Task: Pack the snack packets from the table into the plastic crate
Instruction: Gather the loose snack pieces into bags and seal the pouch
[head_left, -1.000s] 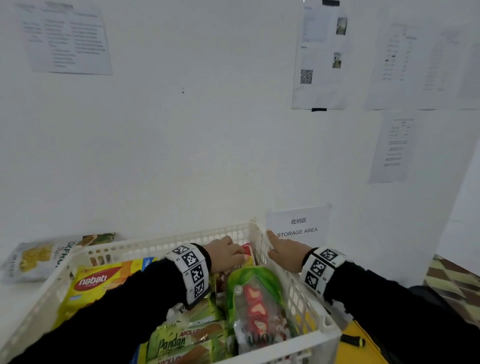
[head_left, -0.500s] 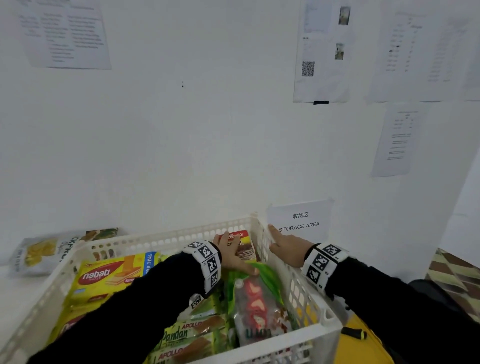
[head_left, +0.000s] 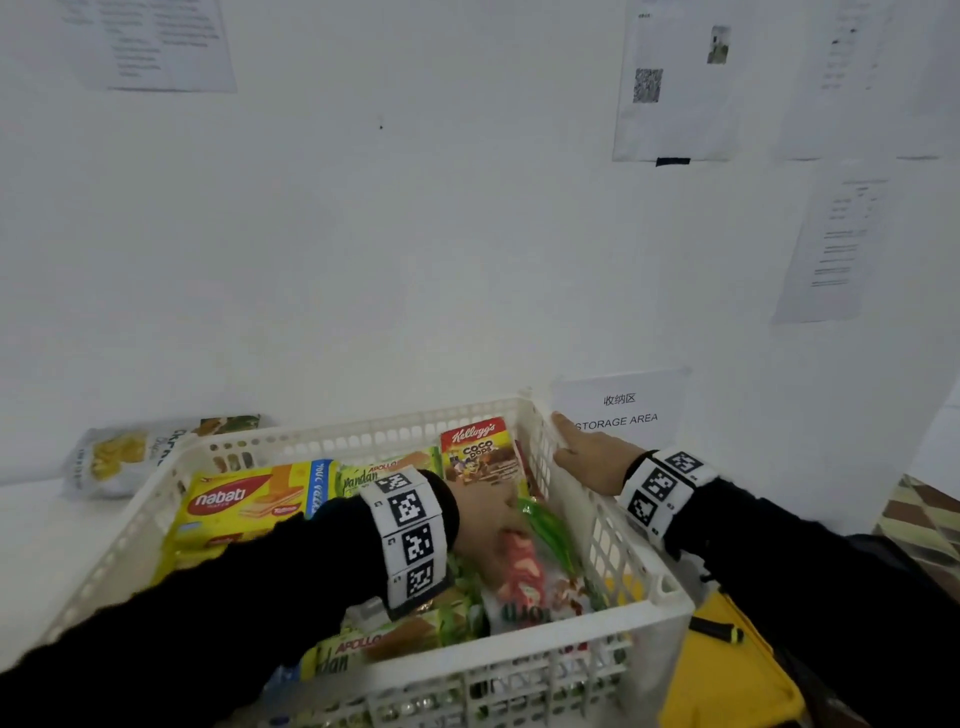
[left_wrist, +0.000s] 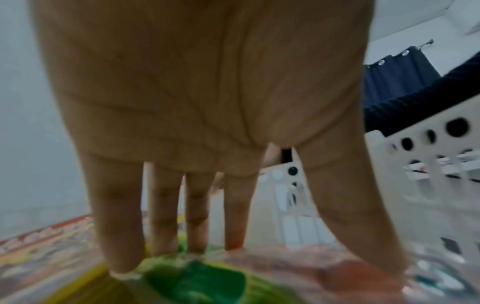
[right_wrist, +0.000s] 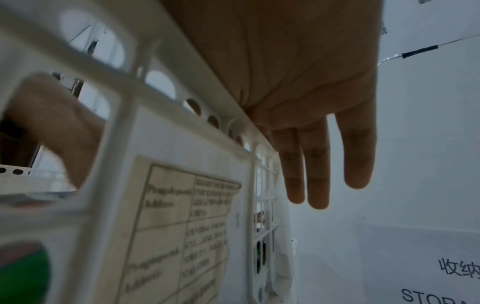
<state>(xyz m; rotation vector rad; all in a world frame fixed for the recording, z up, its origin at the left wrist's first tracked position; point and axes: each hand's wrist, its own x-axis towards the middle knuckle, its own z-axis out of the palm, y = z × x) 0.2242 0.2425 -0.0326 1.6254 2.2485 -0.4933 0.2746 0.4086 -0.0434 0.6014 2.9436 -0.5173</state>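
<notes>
Left hand (head_left: 483, 514) inside the plastic crate (head_left: 519, 657), fingers (left_wrist: 116, 216) straight and spread, tips pressing down on a clear pouch with green and red print (head_left: 530, 571); nothing gripped. Right hand (head_left: 589, 457) outside the crate, laid flat along the right-hand rim, fingers (right_wrist: 317, 168) extended and released, thumb apparently on the inner side of the wall; steadying rather than grasping.

Beneath and around the left hand: Kellogg's Coco Pops box (head_left: 480, 452) upright at the far right corner of the crate, just beyond the fingertips; Apollo Pandan packs (head_left: 374, 475) at the far wall, with another Apollo Pandan pack (head_left: 358, 652) near the front wall; yellow Nabati wafer pack (head_left: 244, 504) filling the left half. All resting inside the crate, packed close together.

Outside the crate: 1 pale snack bag with yellow print (head_left: 130, 457) lying on the white surface (head_left: 31, 540) at far left, against the wall, apart from both hands. "STORAGE AREA" sign (head_left: 621, 410) on the wall just behind the right hand. Yellow object (head_left: 727, 670) below the crate's right front corner, identity unclear.

Step in hand, by judgement: settling the pouch flat among the packed items. Next move likely called for: lifting the left hand clear, reaching left across the rim to the remaining bag, then finding a gap for it, probably on top of the wafer pack.
</notes>
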